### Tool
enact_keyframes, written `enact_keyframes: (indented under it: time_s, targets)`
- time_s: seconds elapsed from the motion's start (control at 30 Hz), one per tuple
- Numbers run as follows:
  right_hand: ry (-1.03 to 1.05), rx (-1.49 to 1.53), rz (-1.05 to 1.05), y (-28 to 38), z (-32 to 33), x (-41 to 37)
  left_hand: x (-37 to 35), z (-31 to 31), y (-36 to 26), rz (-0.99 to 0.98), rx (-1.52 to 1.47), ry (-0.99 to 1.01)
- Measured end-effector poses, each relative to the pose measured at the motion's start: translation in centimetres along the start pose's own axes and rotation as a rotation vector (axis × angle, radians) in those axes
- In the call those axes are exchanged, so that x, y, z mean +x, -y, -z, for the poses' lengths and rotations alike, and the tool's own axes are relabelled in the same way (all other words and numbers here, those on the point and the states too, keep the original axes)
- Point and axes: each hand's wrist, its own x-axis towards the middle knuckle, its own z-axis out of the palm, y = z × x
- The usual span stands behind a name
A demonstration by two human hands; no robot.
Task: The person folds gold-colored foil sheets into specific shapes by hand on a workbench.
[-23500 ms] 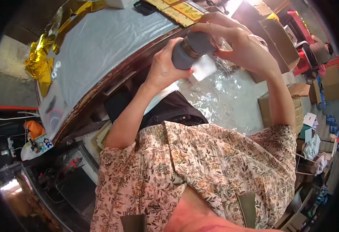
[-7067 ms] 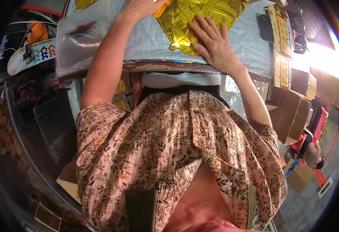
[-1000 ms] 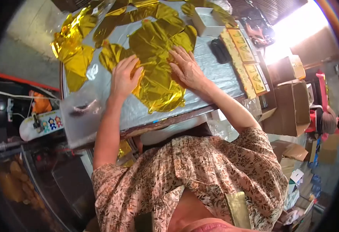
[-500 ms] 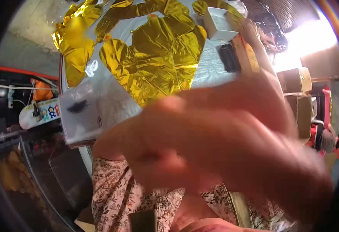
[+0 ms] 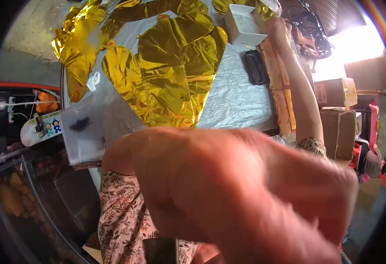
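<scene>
My left hand (image 5: 245, 189) is a large motion blur close to the camera, and its fingers cannot be made out. It hides the near edge of the table. My right arm stretches forward along the table's right side. At its end my right hand (image 5: 280, 33) is small in view, with fingers bunched beside the white open box (image 5: 247, 37) and the end of a gold foil piece (image 5: 239, 8). Clear plastic (image 5: 272, 5) lies just beyond those fingers. A flat, creased gold foil balloon (image 5: 175, 66) with small red tabs is spread across the middle of the table.
More gold foil (image 5: 81, 66) hangs at the table's left edge. A clear plastic sheet (image 5: 76, 141) with a black mark lies nearer. A black case (image 5: 255, 66) sits beside an orange patterned strip (image 5: 281, 88). Cardboard boxes (image 5: 338, 92) are stacked at right, a skateboard (image 5: 39, 130) at left.
The blurred left hand has shifted downward, uncovering more of the foil balloon and my right forearm. The whole view has shifted slightly; my right hand stays by the white box.
</scene>
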Motion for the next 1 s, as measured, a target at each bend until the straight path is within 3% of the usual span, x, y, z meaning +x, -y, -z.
enact_keyframes:
  time_s: [0.07,0.13,0.17,0.2,0.27,0.33,0.4,0.43,0.5,0.53,0.57,0.63,0.67,0.7,0.73,0.77,0.8,0.83,0.87,0.9,0.93,0.97,1.0]
  targets:
    - [-0.053,0.118,-0.017,-0.5,-1.0,0.0,1.3,0.5,0.8,-0.02,0.022,0.027]
    - [0.026,0.183,-0.11,0.6,0.9,0.6,3.0,1.2,1.6,-0.05,0.045,0.066]
    - [0.081,0.23,-0.186,0.6,1.6,1.1,3.5,2.9,1.9,0.005,0.34,0.089]
    - [-0.113,0.296,-0.115,-0.4,0.3,1.3,3.8,5.2,2.5,0.056,0.635,0.108]
    - [-0.029,0.456,-0.27,-1.0,0.8,3.0,4.9,8.5,5.1,0.106,0.845,0.046]
    - [-0.02,0.329,-0.195,-1.1,2.9,4.9,7.6,11.5,7.4,0.228,0.995,-0.059]
    - [-0.142,0.162,-0.01,-1.3,3.8,6.4,11.8,14.6,10.1,0.045,1.267,-0.067]
    - [-0.145,0.157,-0.013,-0.7,5.1,7.2,14.2,16.7,12.1,0.072,1.355,-0.045]
    - [0.054,0.215,-0.095,0.9,7.4,8.7,17.4,16.4,13.7,0.163,1.418,-0.052]
    - [-0.068,0.197,-0.092,1.5,7.0,9.3,18.9,15.0,13.8,0.227,1.388,-0.08]
    - [-0.071,0.194,-0.092,1.6,7.1,9.8,19.7,16.5,16.4,0.222,1.387,-0.079]
    - [0.037,0.273,-0.069,2.8,9.8,10.1,21.3,21.5,23.4,-0.033,1.733,-0.065]
    - [-0.058,0.268,0.035,4.7,13.1,8.8,21.9,20.3,22.9,0.124,1.726,-0.215]
    - [-0.327,0.492,-0.048,3.4,9.9,9.8,22.3,20.5,22.7,0.125,1.724,-0.214]
    - [-0.599,0.713,-0.136,1.7,6.8,10.5,22.7,21.0,22.6,0.167,1.448,-0.375]
    - [-0.628,0.697,-0.198,0.9,7.0,10.1,23.0,21.6,22.4,0.203,1.163,-0.527]
    - [-0.502,0.741,-0.236,-0.6,6.6,9.8,23.9,24.0,22.7,0.204,1.306,-0.505]
    - [-0.375,0.784,-0.275,-1.7,5.6,9.5,24.3,25.1,21.6,0.32,1.264,-0.533]
    - [-0.329,0.612,-0.226,-1.4,3.2,9.0,24.8,25.9,20.6,0.433,1.223,-0.558]
    - [-0.178,0.485,-0.036,-2.2,1.0,8.5,24.3,26.7,20.8,0.282,0.966,-0.591]
    - [-0.03,0.353,0.152,-3.1,-1.1,8.2,24.3,27.2,20.2,0.218,0.903,-0.631]
    - [-0.075,0.392,0.285,-3.5,-3.7,8.5,24.4,27.7,19.2,0.152,0.839,-0.67]
    - [-0.08,0.395,0.288,-3.0,-3.4,8.2,24.5,28.0,17.5,0.183,0.87,-0.7]
